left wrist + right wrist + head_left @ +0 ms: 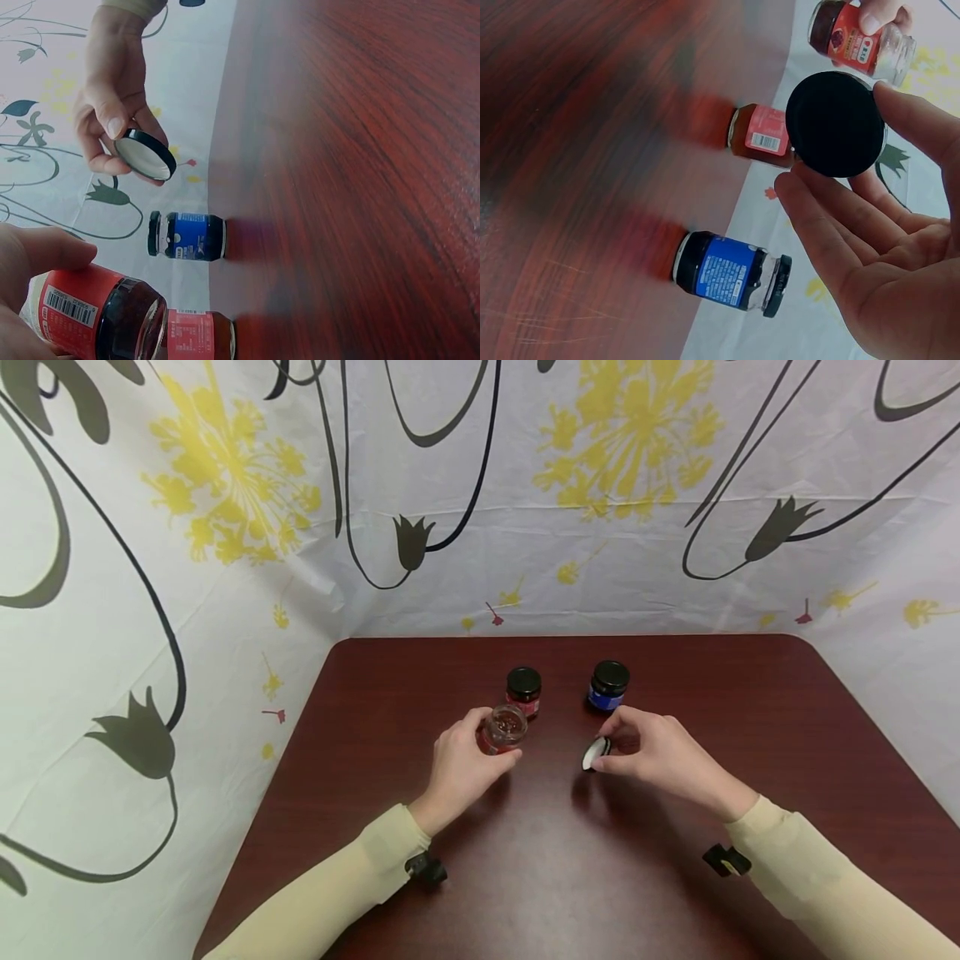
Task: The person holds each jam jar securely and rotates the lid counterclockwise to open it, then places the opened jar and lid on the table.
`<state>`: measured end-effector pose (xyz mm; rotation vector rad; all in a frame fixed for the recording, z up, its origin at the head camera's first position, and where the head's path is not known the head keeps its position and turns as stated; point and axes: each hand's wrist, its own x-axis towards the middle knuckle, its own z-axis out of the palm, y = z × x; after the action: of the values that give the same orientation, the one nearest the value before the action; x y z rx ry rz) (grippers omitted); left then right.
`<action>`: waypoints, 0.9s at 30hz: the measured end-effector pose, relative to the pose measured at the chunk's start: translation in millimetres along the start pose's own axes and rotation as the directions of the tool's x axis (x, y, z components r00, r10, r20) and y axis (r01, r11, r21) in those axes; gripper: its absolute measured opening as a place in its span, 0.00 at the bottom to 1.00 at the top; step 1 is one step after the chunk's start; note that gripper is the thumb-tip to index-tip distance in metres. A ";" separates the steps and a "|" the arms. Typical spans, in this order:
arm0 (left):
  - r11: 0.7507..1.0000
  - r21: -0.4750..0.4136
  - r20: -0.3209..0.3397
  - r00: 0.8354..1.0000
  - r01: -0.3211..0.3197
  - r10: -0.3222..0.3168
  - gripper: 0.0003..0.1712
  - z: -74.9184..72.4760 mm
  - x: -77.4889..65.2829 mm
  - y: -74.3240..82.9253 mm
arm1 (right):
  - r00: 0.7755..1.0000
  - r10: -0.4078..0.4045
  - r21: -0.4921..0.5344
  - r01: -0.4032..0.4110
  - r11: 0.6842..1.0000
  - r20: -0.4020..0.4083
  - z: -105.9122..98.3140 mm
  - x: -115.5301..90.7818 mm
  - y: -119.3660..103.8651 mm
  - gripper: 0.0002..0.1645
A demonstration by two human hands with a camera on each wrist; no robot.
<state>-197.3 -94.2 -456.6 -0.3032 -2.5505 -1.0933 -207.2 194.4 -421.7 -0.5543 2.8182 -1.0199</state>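
Note:
My left hand (462, 770) grips an uncapped glass jar (504, 728) with a red label and dark red contents, held above the table. In the left wrist view the jar's red label (71, 307) shows a barcode beside the thumb. My right hand (660, 760) pinches a black jar lid (596, 753) at its rim, its white inner side turned toward the left. From the right wrist view the lid's black top (836, 124) faces the camera. A capped jar with a pink-red label (524, 692) stands just behind the held jar. Beyond the right hand stands a capped jar with a blue label (607, 686).
The dark red-brown wooden table (570, 877) has rounded far corners. A white cloth with yellow and dark flower prints (480, 585) hangs behind it and along the sides. Small black devices (426, 868) sit at both wrists.

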 end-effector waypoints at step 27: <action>0.996 -0.055 -0.023 0.997 0.074 -0.075 0.31 -0.2 5.5 -15.6 | 0.996 0.076 -0.048 -0.078 0.996 -0.045 -0.3 -15.1 31.7 0.24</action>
<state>-207.4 -104.7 -464.6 -0.2079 -2.5321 -1.1872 -202.9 222.7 -442.1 -0.4297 2.8846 -0.9619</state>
